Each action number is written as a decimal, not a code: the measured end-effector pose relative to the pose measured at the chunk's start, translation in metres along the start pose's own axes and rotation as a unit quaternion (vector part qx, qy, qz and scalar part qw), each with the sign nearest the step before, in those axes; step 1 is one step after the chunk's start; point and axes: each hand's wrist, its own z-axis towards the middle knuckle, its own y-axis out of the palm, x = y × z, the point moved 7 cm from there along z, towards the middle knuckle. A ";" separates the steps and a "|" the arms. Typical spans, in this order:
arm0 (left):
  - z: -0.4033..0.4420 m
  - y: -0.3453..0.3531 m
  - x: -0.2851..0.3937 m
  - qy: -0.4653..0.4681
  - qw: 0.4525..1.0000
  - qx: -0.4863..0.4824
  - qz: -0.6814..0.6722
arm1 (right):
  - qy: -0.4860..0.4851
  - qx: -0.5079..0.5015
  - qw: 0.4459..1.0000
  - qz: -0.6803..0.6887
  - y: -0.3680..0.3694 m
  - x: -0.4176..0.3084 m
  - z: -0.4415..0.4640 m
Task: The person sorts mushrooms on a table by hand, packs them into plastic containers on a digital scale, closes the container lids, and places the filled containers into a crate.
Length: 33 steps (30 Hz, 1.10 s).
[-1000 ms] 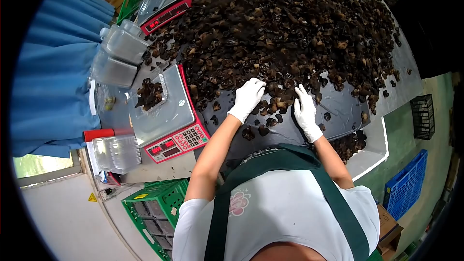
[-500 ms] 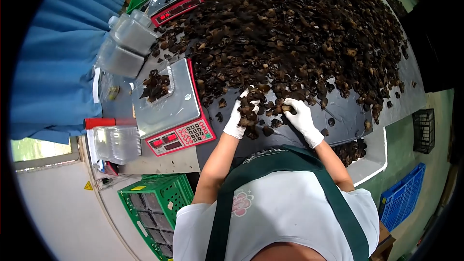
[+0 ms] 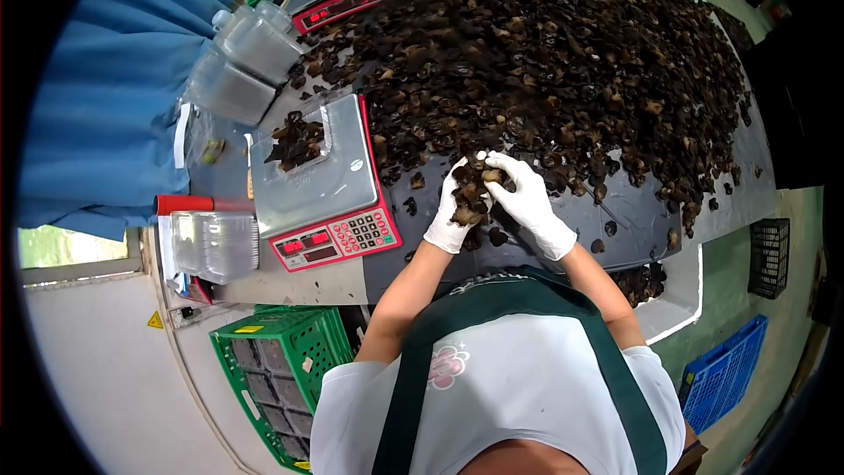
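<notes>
Dark brown, curled pieces like wood ear fungus lie in a large pile (image 3: 545,62) over the table. At the pile's near edge, my white-gloved left hand (image 3: 451,209) is wrapped round a clump of dark pieces (image 3: 470,193). My right hand (image 3: 525,198), also gloved, closes on the same clump from the right, its fingertips on a light brown piece. To the left, a red-edged scale (image 3: 330,198) bears a clear plastic tray (image 3: 328,134) with dark pieces (image 3: 297,141) in it.
A second scale (image 3: 343,4) stands at the back left, beside stacked clear containers (image 3: 230,84). More clear trays (image 3: 214,246) are at the near left. Below the table are a green crate (image 3: 325,343) and a white box (image 3: 684,299); a blue pallet (image 3: 725,374) lies right.
Both hands have gone from lying at the pile's edge to gripping dark pieces, and they have come together around one clump. The view has shifted slightly.
</notes>
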 end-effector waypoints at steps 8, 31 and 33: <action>-0.002 -0.003 0.010 -0.040 0.998 -0.042 -0.006 | -0.054 0.002 0.995 -0.084 0.018 -0.031 -0.001; -0.114 0.093 0.183 0.105 0.982 -0.062 -0.145 | -0.011 0.058 0.998 -0.033 0.061 -0.114 0.061; -0.118 0.074 0.227 0.159 0.969 -0.113 -0.150 | -0.051 0.020 0.998 -0.041 0.089 -0.136 0.074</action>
